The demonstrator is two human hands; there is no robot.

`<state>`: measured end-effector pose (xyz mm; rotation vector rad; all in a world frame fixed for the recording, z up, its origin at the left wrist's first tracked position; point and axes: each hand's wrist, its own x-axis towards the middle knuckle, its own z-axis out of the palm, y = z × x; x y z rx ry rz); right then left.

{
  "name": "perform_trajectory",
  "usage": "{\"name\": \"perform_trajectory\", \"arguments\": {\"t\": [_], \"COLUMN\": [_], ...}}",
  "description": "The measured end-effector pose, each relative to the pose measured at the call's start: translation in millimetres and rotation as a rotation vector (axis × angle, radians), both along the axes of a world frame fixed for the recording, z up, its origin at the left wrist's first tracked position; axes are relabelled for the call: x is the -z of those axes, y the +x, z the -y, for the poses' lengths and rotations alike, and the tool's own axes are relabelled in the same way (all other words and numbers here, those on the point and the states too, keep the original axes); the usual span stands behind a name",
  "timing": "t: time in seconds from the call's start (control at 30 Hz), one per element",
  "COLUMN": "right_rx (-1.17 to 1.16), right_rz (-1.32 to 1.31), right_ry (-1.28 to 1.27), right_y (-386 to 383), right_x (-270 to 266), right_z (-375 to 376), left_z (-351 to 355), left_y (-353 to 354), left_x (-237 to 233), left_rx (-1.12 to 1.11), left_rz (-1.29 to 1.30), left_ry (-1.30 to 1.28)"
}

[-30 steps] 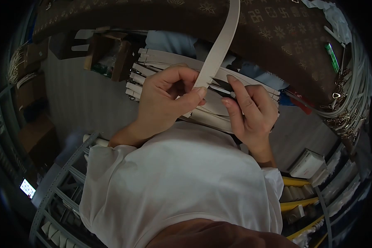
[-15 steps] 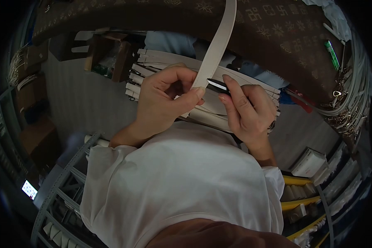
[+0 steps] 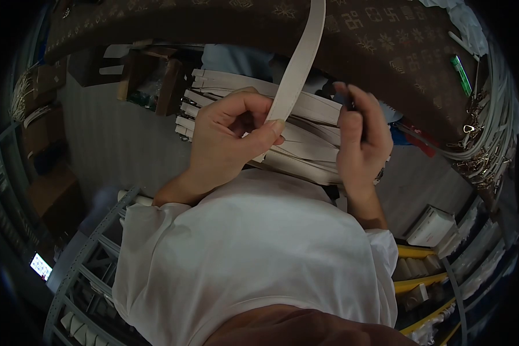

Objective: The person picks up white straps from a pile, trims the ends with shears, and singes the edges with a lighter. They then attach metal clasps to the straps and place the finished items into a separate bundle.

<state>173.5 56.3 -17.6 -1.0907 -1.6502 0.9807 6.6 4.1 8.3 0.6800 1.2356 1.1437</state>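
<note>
**Pale strap pinched near its lower end, right hand apart**

Counter (image 3: 213,23), patterned brown cloth, runs along the far side of the strap pile (image 3: 311,151). Pile itself: pale flat straps, stacked lengthwise in front of the person's body. Single held strap (image 3: 299,68) rises from over the middle of the pile, up past the counter edge and out of frame. Reads as light and thin; bends lengthwise in a smooth curve, so probably springy, not floppy. Face looks smooth, may slide under a loose pinch; likely tough, though a hard fold could crease it. Best hold: flat faces near the lower end, thumb on top.

Left hand (image 3: 230,135), over the pile's left half: thumb and forefinger closed on the strap, other fingers curled. Right hand (image 3: 363,138), over the pile's right end: fingers part-curled, off the strap, blurred; dark bit between fingertips, can't tell if gripped. Green pen-like item (image 3: 461,75): on the counter, beyond the pile's right end.
</note>
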Motion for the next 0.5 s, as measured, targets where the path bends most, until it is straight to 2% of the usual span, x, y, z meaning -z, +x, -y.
{"name": "perform_trajectory", "arguments": {"t": [0.03, 0.1, 0.13, 0.17, 0.23, 0.33, 0.4, 0.43, 0.5], "right_rx": [0.057, -0.14, -0.278, -0.276, -0.307, -0.27, -0.324, -0.304, -0.282], "right_rz": [-0.125, -0.375, -0.299, -0.303, -0.288, -0.443, -0.544, -0.63, -0.78], "right_ry": [-0.105, -0.51, -0.59, -0.574, -0.793, -0.781, -0.74, -0.725, -0.675], "right_y": [-2.6, -11.2, -18.6, -22.9, -32.6, -50.7, -64.0, -71.1, -85.8], "right_x": [-0.2, -3.8, -12.2, -14.9, -16.9, -27.7, -33.9, -43.0, -60.3], "right_z": [-0.9, 0.4, -2.8, -7.3, -23.0, -56.4, -86.0, -97.9, -124.0], "left_z": [-0.1, -0.7, 0.4, 3.0, 6.7, 18.9, 32.3, 37.4, 46.9], "left_y": [0.2, 0.6, 1.3, 2.2, 0.2, -15.0, -28.3, -33.6, -44.8], "left_x": [0.2, 0.8, 3.2, 7.2, 8.0, 5.9, 16.5, 18.3, 20.3], "left_rx": [0.0, 0.058, 0.064, 0.031, -0.001, 0.062, 0.18, 0.184, 0.343], "left_rz": [0.0, 0.02, 0.018, 0.028, 0.028, -0.06, -0.293, -0.304, -0.486], "left_ry": [0.004, -0.047, -0.037, 0.001, 0.061, 0.069, 0.188, 0.203, 0.282]}}
